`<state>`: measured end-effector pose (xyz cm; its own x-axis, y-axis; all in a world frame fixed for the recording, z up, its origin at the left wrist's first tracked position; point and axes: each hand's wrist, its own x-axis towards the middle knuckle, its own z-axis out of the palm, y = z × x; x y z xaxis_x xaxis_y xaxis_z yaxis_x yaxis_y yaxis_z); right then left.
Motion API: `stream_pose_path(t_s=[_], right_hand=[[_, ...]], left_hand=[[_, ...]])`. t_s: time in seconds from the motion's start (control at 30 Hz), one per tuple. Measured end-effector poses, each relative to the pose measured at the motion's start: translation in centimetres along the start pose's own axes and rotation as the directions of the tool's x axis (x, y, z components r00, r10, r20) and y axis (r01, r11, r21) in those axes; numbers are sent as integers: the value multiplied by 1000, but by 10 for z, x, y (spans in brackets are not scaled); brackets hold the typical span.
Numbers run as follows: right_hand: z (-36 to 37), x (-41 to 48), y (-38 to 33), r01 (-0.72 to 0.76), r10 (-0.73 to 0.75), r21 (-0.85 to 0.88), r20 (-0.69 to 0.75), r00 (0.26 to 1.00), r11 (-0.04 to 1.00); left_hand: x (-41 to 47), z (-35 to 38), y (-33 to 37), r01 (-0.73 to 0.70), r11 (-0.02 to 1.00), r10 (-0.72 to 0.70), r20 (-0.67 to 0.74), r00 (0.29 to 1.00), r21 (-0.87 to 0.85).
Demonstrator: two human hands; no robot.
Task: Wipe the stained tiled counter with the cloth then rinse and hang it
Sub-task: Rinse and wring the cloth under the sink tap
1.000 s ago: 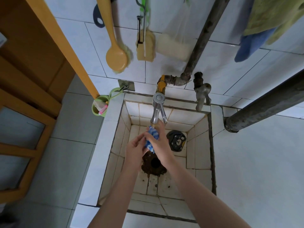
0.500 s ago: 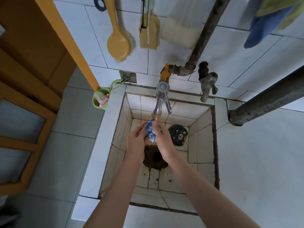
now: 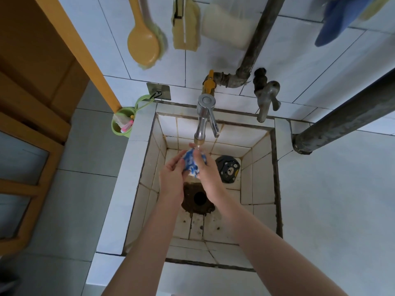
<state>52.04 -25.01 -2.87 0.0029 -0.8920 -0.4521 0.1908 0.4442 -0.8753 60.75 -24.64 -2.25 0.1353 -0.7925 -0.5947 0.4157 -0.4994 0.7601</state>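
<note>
Both your hands, left [image 3: 171, 175] and right [image 3: 207, 173], grip the bunched blue-and-white cloth [image 3: 192, 164] between curled fingers [image 3: 197, 156] over the sink [image 3: 256, 178], and in the last second you have raised it close under the tap [image 3: 203, 118]. That puts you mid-rinse; wringing it out and hanging it on the wall [image 3: 192, 67] beyond remain.

Cloth [image 3: 191, 162] between both hands, under tap [image 3: 203, 118]

The cloth [image 3: 189, 160] is held between the left hand [image 3: 171, 178] and the right hand [image 3: 208, 174] under the tap [image 3: 202, 116] at the sink's [image 3: 132, 167] back edge. The drain [image 3: 199, 198] is set beneath the hands. A round disc [image 3: 228, 168] is laid in the back right corner, and a cup [image 3: 122, 123] is hung outside the back left corner.
</note>
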Motion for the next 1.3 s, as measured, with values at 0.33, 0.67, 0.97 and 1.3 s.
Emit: stream_pose_path(t_s=[0.33,0.67,0.97,1.3], right_hand=[[0,9,4,-31,-6,-142,-256,967,989],[-4,-8,3,19,-20,54,18,1000,998],[-19,5,-4,-38,9,-137,-206,978,990],[-35,7,-21,64,-78,-270,-43,996,961]], left_hand=[[-7,-6,-6,-55,994,47,86,995,94],[-7,5,-2,25,997,-15,146,989,-66],[4,0,2,-64,994,58,65,996,94],[8,6,11,-147,965,122,124,985,215]])
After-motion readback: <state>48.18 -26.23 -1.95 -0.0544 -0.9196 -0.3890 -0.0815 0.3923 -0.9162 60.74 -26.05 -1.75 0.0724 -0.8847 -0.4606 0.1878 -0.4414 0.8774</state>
